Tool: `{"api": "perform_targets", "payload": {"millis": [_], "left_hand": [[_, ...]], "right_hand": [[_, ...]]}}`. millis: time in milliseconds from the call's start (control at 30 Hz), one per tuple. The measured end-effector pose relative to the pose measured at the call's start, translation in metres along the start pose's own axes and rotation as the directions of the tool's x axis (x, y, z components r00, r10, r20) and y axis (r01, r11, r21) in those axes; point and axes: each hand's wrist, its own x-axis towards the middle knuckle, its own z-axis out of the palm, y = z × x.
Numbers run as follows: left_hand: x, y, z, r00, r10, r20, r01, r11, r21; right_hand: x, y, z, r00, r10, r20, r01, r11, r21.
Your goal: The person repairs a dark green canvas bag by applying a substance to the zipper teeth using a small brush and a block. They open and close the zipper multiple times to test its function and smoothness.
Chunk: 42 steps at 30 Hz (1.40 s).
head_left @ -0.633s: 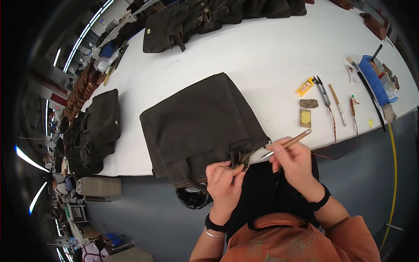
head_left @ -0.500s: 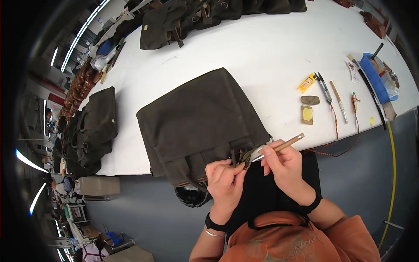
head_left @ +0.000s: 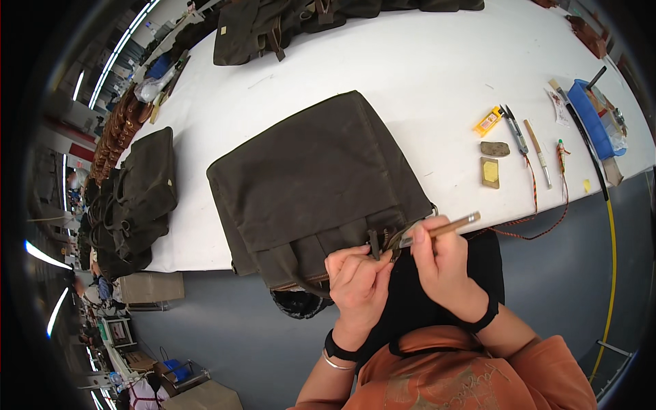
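Observation:
A dark olive-brown bag (head_left: 307, 167) lies on the white table, its zipped edge overhanging the front. My left hand (head_left: 359, 290) is closed on the bag's zipper end (head_left: 383, 247) at the near right corner, pinching it between thumb and fingers. In my right hand (head_left: 441, 263) is a slim wooden-handled tool (head_left: 456, 224) with a metal ferrule, held like a pen. Its working end points left at the zipper end, and the tip is too blurred to make out. A carry handle (head_left: 287, 265) of the bag hangs beside my left hand.
Right of the bag lie a yellow box (head_left: 488, 121), two small blocks (head_left: 490, 172), pointed snips (head_left: 516, 131), another wooden-handled tool (head_left: 538, 154) and a corded tool (head_left: 562, 156). A blue tray (head_left: 589, 123) stands beyond. More bags (head_left: 147, 171) are piled at the left and far edge.
The right hand and its tool have shifted slightly, the tool's working end now nearer the zipper end. The left hand keeps its pinch. The whole view has tilted a little.

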Motion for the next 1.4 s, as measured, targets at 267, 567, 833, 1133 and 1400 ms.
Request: {"api": "perform_targets", "payload": {"millis": [267,567,833,1133,1400], "left_hand": [[0.000,-0.001,0.000,1.000,0.008,0.019,-0.008,1.000,0.006],[0.000,0.001,0.000,1.000,-0.002,0.020,0.002,1.000,0.005],[-0.001,0.000,0.000,1.000,0.005,0.024,-0.006,1.000,0.017],[-0.002,0.001,0.000,1.000,-0.003,0.017,0.003,1.000,0.004],[-0.003,0.000,0.001,1.000,0.012,0.020,-0.012,0.999,0.029]], "right_hand": [[-0.002,0.001,0.003,0.998,-0.067,-0.015,0.067,0.998,-0.012],[-0.001,-0.003,0.003,0.998,-0.044,-0.042,0.044,0.999,0.003],[-0.002,-0.002,0.004,0.997,-0.061,-0.040,0.061,0.998,0.017],[-0.007,0.000,0.006,0.986,-0.152,-0.064,0.153,0.988,0.006],[-0.011,-0.004,0.007,0.990,-0.132,-0.056,0.131,0.991,-0.011]]}}
